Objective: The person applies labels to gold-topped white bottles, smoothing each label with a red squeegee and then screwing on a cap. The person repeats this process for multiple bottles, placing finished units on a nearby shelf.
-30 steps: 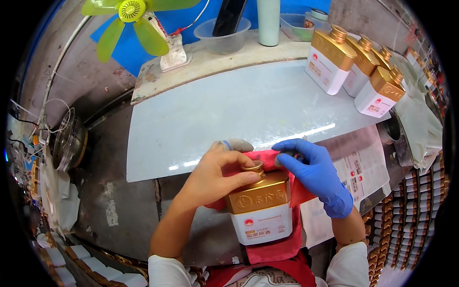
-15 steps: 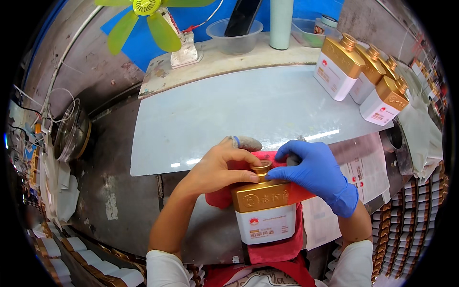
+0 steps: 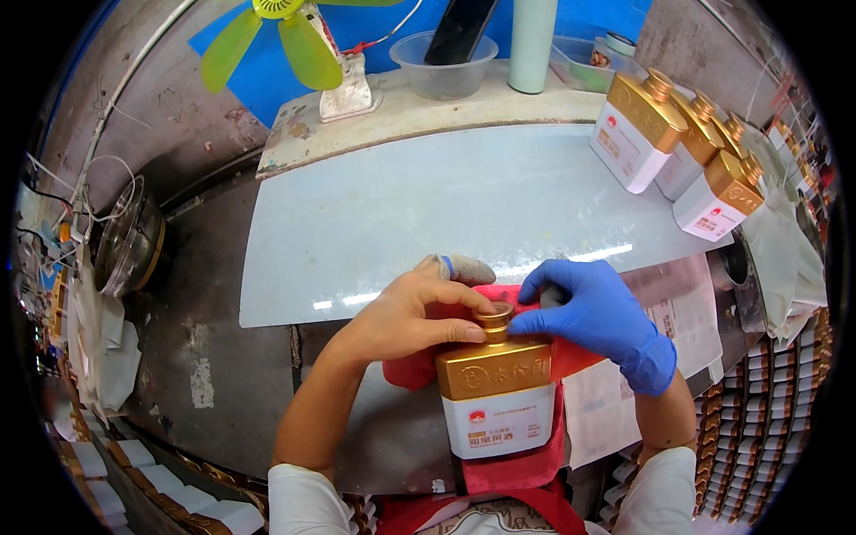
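From afar, I see my left hand (image 3: 415,312) pinching a roughly upright bottle (image 3: 499,406) by its neck; my right hand (image 3: 590,314) flanks it opposite, grip unclear.

Your R hand (image 3: 588,308), gloved blue, hides most of a dark thing (image 3: 554,295) by its fingers; can't ID it. Your L hand (image 3: 415,308) covers part of the held btl's (image 3: 497,392) neck; btl's far side is out of sight. Red cloth (image 3: 513,477) partly hid behind it. Fan (image 3: 309,49), phone-like slab (image 3: 459,31) & pale green cylinder (image 3: 533,49) cut at top edge. Rearmost btl (image 3: 734,132) in grp mostly blocked. L-rim clutter (image 3: 55,294) blurry, too small to ID. Your sleeves (image 3: 308,501) run off bottom edge.
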Motion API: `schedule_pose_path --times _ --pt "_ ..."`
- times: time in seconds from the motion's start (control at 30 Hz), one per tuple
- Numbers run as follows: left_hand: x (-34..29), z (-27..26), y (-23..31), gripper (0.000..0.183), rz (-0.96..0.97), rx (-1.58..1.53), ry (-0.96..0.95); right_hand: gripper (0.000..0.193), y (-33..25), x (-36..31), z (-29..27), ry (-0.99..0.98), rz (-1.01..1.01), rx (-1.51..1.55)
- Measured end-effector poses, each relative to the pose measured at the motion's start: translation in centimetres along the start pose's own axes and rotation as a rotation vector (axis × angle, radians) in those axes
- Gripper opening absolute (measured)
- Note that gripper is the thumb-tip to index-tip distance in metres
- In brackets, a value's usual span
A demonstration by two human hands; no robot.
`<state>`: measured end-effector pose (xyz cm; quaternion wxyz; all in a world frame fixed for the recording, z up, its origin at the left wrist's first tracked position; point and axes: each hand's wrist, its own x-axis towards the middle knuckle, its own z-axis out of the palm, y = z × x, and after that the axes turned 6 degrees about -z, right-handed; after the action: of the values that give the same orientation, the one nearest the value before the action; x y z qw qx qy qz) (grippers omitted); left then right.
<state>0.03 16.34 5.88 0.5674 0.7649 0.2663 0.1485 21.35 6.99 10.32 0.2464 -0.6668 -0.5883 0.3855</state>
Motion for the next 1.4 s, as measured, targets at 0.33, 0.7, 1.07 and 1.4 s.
schedule_pose_path --times 0.33,0.7,1.07,1.4 --pt "-0.1 0.0 0.1 0.028 0.019 0.068 -0.028 0.039 0.0 -0.1 0.6 0.055 -0.089 -0.14" --pt "-0.2 0.0 -0.2 0.028 0.046 0.034 -0.024 0.034 0.2 -0.2 0.4 0.049 -0.073 -0.085" --pt "-0.4 0.3 0.0 0.03 0.03 -0.015 0.016 0.028 -1.2 -5.9 3.7 0.273 -0.39 0.016" --pt "-0.3 0.3 -0.1 0.028 0.033 -0.018 0.013 0.061 -1.7 -7.5 6.7 0.32 -0.429 -0.4"
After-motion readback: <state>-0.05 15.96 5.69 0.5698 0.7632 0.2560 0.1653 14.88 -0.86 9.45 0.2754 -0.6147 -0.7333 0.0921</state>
